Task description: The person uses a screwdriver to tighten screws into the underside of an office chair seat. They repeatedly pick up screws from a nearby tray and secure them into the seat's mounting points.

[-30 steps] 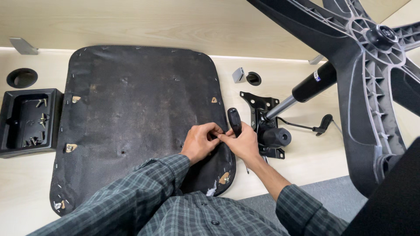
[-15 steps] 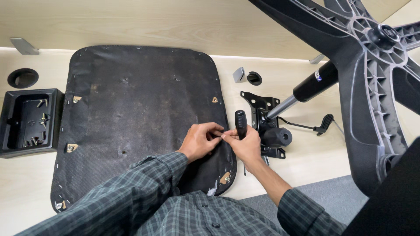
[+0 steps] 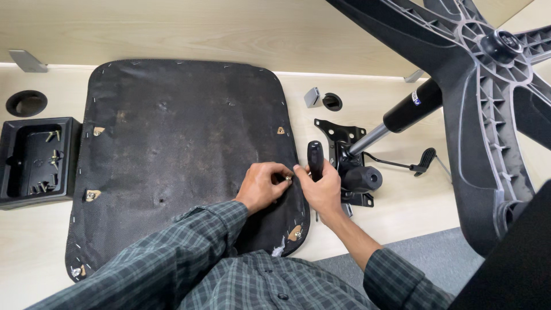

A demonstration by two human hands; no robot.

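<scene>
- The right hand [image 3: 321, 189] is clenched around a black tool handle [image 3: 315, 160], held upright near the right edge of the seat, apparently so the tool stays ready while the fingertips reach in towards the fastener.
- The left hand [image 3: 262, 185] rests on the seat with its fingertips pinched on a small metal fastener [image 3: 288, 179], steadying it at that edge of the seat.
- The black seat base [image 3: 172, 149] lies underside up on the pale wooden desk [image 3: 172, 28], flat, which puts its stapled fabric and brass-coloured inserts within reach.
- The black five-arm chair base [image 3: 482, 97] lies tipped on its side to the right, its gas cylinder [image 3: 410, 106] pointing down to the left into the black tilt mechanism [image 3: 350, 166], which sits just beside the right hand.
- A black tray [image 3: 11, 166] stands off the seat's left edge and holds loose screws [image 3: 46, 166], kept together so they cannot roll off.
- A round cable hole [image 3: 26, 103] opens in the desk above the tray.
</scene>
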